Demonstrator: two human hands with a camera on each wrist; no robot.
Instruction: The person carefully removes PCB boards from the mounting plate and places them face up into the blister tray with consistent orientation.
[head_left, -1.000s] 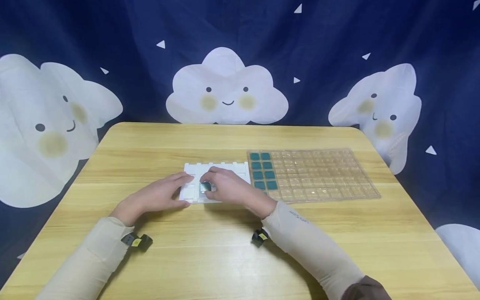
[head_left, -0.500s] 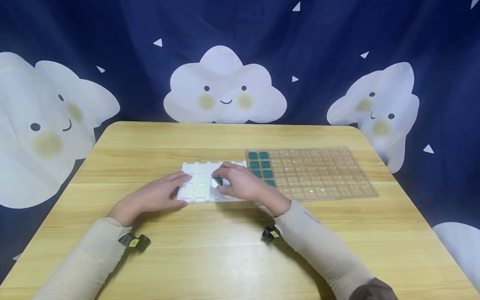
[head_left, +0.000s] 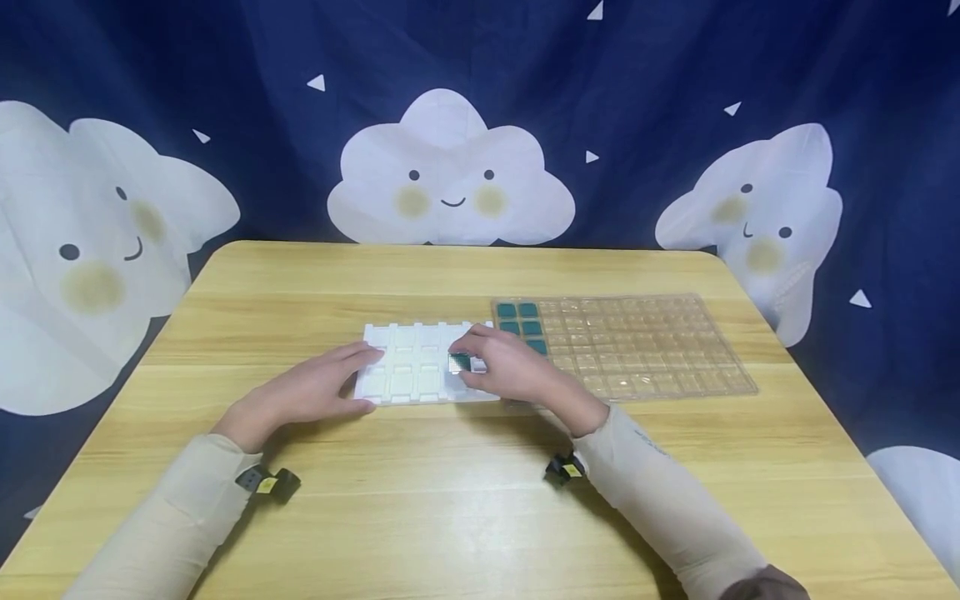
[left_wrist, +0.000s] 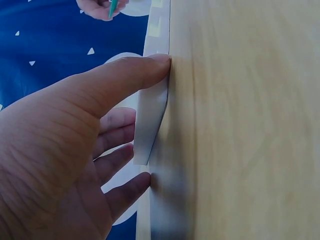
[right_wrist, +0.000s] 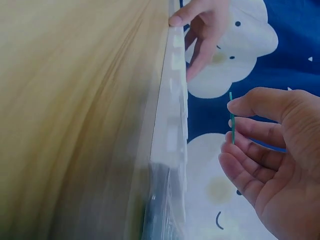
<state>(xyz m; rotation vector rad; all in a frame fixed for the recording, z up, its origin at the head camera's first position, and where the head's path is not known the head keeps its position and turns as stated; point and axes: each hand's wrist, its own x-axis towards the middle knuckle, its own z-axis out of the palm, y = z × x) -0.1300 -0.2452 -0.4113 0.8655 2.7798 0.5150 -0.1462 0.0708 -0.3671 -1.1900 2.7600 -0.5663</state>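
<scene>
My right hand (head_left: 513,367) pinches a thin, square green chip (head_left: 459,362) by its edges, the face with a fine dotted grid turned toward the head camera. It is above the right part of a white compartment tray (head_left: 405,337). In the right wrist view the chip (right_wrist: 233,125) appears edge-on between thumb and fingertips, apart from the tray. My left hand (head_left: 311,387) holds the tray's left end. The left wrist view has its thumb on the front edge of the tray (left_wrist: 152,110), with the fingers round the end. My right hand hides some of the tray's right side.
A clear plastic tray (head_left: 637,346) with many small pockets lies right of the white tray. Several green chips (head_left: 528,310) sit in its left pockets, partly behind my right hand. Both trays lie on a wooden table (head_left: 420,500), with a dark blue cloud-patterned curtain (head_left: 637,83) behind.
My right hand has moved right with the pinched chip, from over the middle of the white tray to over its right part. My left hand keeps its place on the tray.
</scene>
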